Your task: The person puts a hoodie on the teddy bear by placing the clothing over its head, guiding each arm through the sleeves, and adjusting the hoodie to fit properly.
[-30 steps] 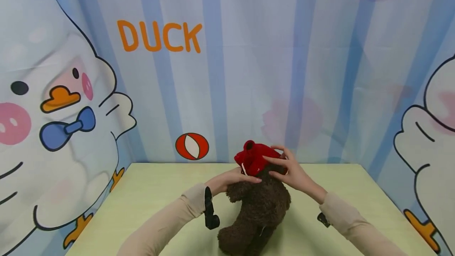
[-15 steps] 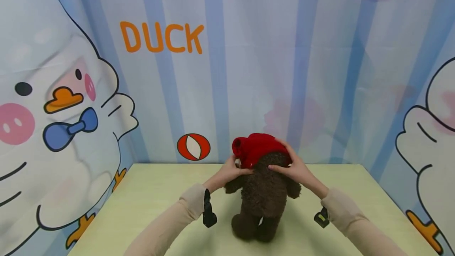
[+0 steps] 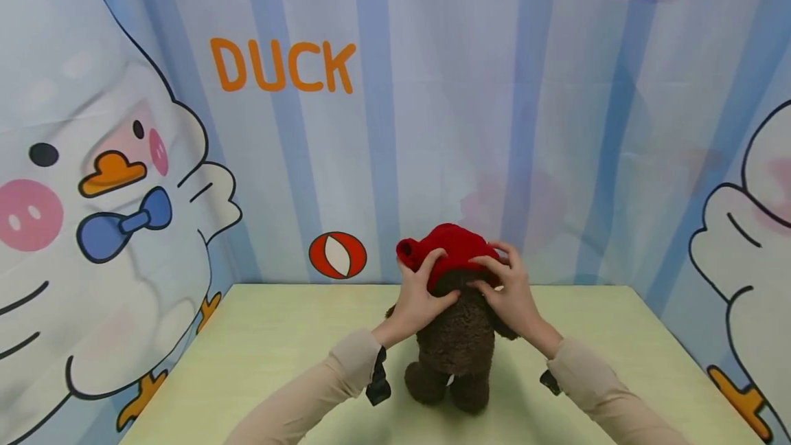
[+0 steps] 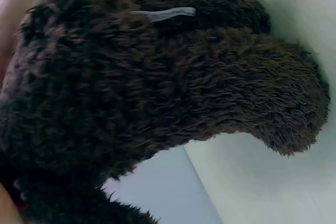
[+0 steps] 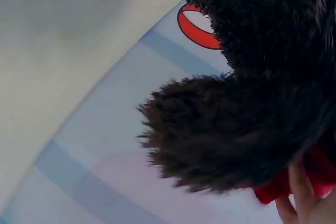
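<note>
A dark brown plush bear (image 3: 460,338) stands upright on the table with its back to me. Over its head sits a red knitted-looking hat (image 3: 456,246), with a small rolled knob at the left. My left hand (image 3: 417,297) grips the hat's lower left edge, thumb at the back of the bear's neck. On the other side my right hand (image 3: 513,294) pinches the hat's right edge with curled fingers. Brown fur (image 4: 105,82) with a white label (image 4: 170,13) fills the left wrist view. The right wrist view shows an arm of the bear (image 5: 210,135) and some red fabric (image 5: 275,188). The bear's face is hidden.
The pale yellow-green table (image 3: 296,335) extends around the bear. Behind it hangs a striped blue curtain (image 3: 426,122) printed with ducks and a red ball (image 3: 337,255). A black strap (image 3: 378,383) is on the left wrist.
The bear has gone from tilted to upright, facing away. The hat sits higher and rounder on its head. My left hand has shifted from the bear's side up onto the hat's back edge.
</note>
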Demonstrator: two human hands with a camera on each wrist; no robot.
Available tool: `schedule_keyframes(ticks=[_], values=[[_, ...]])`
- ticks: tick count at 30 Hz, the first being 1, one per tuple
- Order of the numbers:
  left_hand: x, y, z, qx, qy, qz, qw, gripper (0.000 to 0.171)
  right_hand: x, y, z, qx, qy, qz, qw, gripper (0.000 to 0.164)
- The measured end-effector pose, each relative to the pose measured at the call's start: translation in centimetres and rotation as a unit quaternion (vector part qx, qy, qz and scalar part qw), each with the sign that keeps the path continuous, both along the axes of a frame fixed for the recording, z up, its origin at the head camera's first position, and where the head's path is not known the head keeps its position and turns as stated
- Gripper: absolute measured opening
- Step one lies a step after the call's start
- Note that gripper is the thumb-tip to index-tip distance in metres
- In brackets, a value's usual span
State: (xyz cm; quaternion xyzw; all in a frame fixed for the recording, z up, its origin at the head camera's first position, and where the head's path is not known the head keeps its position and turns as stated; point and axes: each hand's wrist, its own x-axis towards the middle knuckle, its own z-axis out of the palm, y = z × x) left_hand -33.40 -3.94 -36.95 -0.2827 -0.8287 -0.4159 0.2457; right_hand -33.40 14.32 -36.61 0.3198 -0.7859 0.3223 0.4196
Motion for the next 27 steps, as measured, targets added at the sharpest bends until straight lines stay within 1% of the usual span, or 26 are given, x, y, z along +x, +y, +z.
schedule_keyframes(ticks=[3, 5, 6, 7, 10, 11, 14, 16, 17, 18, 19, 21, 23, 24, 25, 26, 27], values=[[0.1, 0.4, -0.4, 0.011, 0.008, 0.028, 0.9995, 0.043, 0.3, -0.5, -0.1, 0.033, 0.082, -0.018, 0.996, 0.020], [0.1, 0.7, -0.7, 0.010, 0.022, 0.050, 0.9985, 0.036, 0.5, -0.7, -0.2, 0.048, 0.117, -0.022, 0.992, 0.011], [0.0, 0.8, -0.9, 0.008, 0.030, 0.060, 0.9977, 0.032, 0.6, -0.8, -0.3, 0.054, 0.127, -0.016, 0.990, 0.006], [-0.1, 0.9, -1.1, 0.008, 0.039, 0.068, 0.9969, 0.028, 0.7, -0.9, -0.4, 0.060, 0.131, -0.007, 0.990, 0.005], [-0.3, 1.2, -1.4, 0.001, 0.073, 0.087, 0.9935, 0.020, 0.8, -1.0, -0.5, 0.091, 0.130, 0.011, 0.987, 0.018], [-0.4, 1.2, -1.4, -0.006, 0.083, 0.092, 0.9923, 0.018, 0.8, -0.9, -0.5, 0.107, 0.129, 0.014, 0.986, 0.019], [-0.3, 1.2, -1.2, -0.040, 0.105, 0.101, 0.9885, 0.013, 0.3, -0.5, -0.3, 0.153, 0.124, 0.007, 0.980, 0.015], [0.0, 1.0, -0.8, -0.065, 0.112, 0.094, 0.9872, 0.012, -0.1, -0.1, -0.3, 0.167, 0.127, -0.001, 0.978, 0.024], [0.1, 0.8, -0.7, -0.073, 0.114, 0.080, 0.9876, 0.013, -0.2, 0.1, -0.3, 0.165, 0.128, -0.006, 0.978, 0.032], [0.1, 0.5, -0.6, -0.077, 0.114, 0.064, 0.9884, 0.014, -0.3, 0.3, -0.4, 0.159, 0.117, -0.011, 0.980, 0.041], [0.2, 0.2, -0.6, -0.082, 0.113, 0.047, 0.9891, 0.015, -0.3, 0.6, -0.5, 0.148, 0.096, -0.011, 0.984, 0.050], [0.2, -0.4, -0.6, -0.090, 0.114, 0.007, 0.9893, 0.018, -0.2, 0.9, -0.6, 0.118, 0.027, -0.001, 0.993, 0.067], [0.3, -0.9, -0.7, -0.105, 0.122, -0.025, 0.9866, 0.022, -0.1, 1.2, -0.7, 0.093, -0.051, 0.016, 0.994, 0.083], [0.4, -1.1, -0.7, -0.115, 0.128, -0.031, 0.9846, 0.025, 0.0, 1.4, -0.7, 0.080, -0.088, 0.026, 0.993, 0.086], [0.6, -1.2, -0.7, -0.127, 0.141, -0.031, 0.9814, 0.031, 0.1, 1.5, -0.8, 0.071, -0.114, 0.035, 0.990, 0.087], [0.7, -1.3, -0.5, -0.140, 0.160, -0.024, 0.9769, 0.036, 0.1, 1.6, -0.8, 0.068, -0.126, 0.045, 0.989, 0.087], [0.8, -1.3, -0.3, -0.155, 0.184, -0.010, 0.9706, 0.044, 0.1, 1.7, -0.8, 0.070, -0.127, 0.051, 0.988, 0.085]])
